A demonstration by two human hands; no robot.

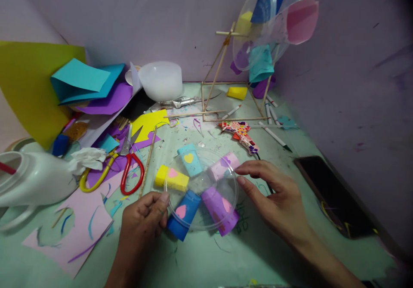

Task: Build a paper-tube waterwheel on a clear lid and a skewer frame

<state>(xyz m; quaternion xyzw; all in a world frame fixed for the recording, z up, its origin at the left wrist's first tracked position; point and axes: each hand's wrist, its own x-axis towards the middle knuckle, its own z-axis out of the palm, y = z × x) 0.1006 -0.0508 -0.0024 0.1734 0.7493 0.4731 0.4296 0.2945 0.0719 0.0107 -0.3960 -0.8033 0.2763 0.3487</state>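
Observation:
A round clear plastic lid lies flat in front of me, with small paper-covered cups fixed around it like spokes. They are a light blue cup with a yellow heart, a yellow cup, a dark blue cup, a purple cup and a pink cup. My left hand grips the lid's left rim, its thumb on top and the other fingers curled below. At the right rim, beside the pink cup, my right hand pinches the edge between thumb and forefinger.
Red-and-yellow-handled scissors rest among paper scraps at left, near a white bottle. A patterned glue gun lies behind the lid. A stick frame holding a similar wheel stands at the back. At right is a dark phone.

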